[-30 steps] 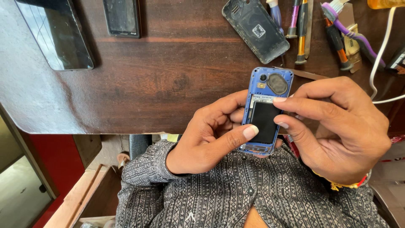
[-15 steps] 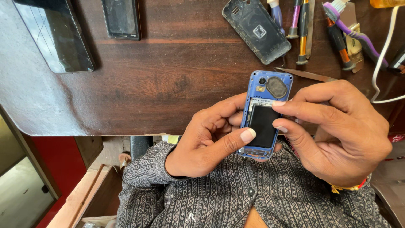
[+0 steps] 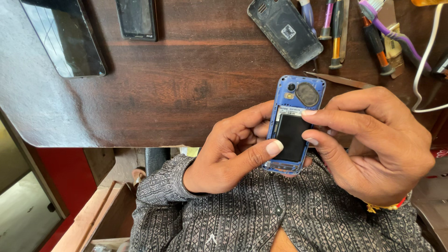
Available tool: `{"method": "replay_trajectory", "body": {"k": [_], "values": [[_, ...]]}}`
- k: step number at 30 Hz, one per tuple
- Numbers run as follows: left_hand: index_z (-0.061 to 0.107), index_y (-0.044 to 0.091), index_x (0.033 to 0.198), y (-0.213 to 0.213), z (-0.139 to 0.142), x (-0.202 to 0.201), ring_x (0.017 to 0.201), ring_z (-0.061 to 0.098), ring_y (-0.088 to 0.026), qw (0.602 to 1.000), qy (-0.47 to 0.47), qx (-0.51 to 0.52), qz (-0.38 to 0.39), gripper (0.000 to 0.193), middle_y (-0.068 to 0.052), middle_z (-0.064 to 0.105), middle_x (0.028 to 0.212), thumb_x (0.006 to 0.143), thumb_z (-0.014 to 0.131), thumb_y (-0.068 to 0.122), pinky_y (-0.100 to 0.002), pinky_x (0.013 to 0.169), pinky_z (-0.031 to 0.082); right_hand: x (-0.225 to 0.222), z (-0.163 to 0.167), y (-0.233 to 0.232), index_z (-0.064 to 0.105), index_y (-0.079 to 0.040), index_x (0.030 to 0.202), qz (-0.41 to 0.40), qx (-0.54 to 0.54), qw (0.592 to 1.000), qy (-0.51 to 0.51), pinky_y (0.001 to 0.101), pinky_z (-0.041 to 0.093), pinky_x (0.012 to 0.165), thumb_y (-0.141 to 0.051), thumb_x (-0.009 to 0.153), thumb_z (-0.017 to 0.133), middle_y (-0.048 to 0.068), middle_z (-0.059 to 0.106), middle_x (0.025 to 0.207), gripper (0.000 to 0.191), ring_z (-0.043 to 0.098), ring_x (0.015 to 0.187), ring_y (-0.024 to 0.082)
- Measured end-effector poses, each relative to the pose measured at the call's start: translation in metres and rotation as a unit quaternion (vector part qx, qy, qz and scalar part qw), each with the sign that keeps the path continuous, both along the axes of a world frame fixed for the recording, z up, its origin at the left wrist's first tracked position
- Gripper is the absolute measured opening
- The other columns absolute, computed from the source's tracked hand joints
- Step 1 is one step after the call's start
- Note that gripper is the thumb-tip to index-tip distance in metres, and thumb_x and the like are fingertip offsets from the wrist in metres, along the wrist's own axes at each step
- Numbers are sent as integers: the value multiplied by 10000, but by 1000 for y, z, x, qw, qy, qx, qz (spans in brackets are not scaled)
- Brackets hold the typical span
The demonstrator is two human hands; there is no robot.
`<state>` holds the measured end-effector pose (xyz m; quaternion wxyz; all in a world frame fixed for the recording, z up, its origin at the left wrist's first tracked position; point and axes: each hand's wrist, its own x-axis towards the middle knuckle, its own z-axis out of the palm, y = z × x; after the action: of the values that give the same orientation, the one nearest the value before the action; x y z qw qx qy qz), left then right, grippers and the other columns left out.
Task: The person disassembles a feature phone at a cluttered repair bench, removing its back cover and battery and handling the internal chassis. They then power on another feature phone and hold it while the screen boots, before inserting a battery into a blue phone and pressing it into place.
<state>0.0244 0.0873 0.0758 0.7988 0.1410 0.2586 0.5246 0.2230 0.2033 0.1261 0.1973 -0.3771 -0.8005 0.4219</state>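
Note:
A small blue phone (image 3: pixel 295 122) with its back cover off is held above the near edge of a dark wooden table (image 3: pixel 186 88). My left hand (image 3: pixel 233 154) grips it from the left, thumb lying across its lower edge. My right hand (image 3: pixel 378 142) comes in from the right, with the index fingertip at the top of the black battery (image 3: pixel 290 137) and the thumb on its right side. The phone's camera lens and round speaker show at its top.
On the table lie a large dark phone (image 3: pixel 65 37), a smaller black phone (image 3: pixel 136 18), a black back cover (image 3: pixel 285 29), several screwdrivers (image 3: pixel 336 32), metal tweezers (image 3: pixel 340 80), a purple brush (image 3: pixel 396 35) and a white cable (image 3: pixel 424 65).
The phone and both hands have shifted very slightly; my right fingers stay on the battery. Nothing taken up or let go.

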Motion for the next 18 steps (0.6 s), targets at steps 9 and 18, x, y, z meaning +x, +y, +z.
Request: {"method": "replay_trajectory", "body": {"k": [9,18], "values": [[303,-60,1619,0,0,2,1276,639,-202,1000,11,-15,9,544,-183,636,1370,1153,552,69,-374,1118,556,-5,2,-6,704,32,1087,-5,-4,1000,-7,207,497,598,-37,783,880,149,634,1000,358,611,742,103],[249,-22,1698,-3,-13,2,1272,627,-217,998,-19,-56,8,619,-189,578,1426,1147,514,71,-397,1065,590,-8,-11,1,734,7,1087,21,-26,997,-64,234,477,626,-113,735,915,112,649,989,413,575,732,100]]}}
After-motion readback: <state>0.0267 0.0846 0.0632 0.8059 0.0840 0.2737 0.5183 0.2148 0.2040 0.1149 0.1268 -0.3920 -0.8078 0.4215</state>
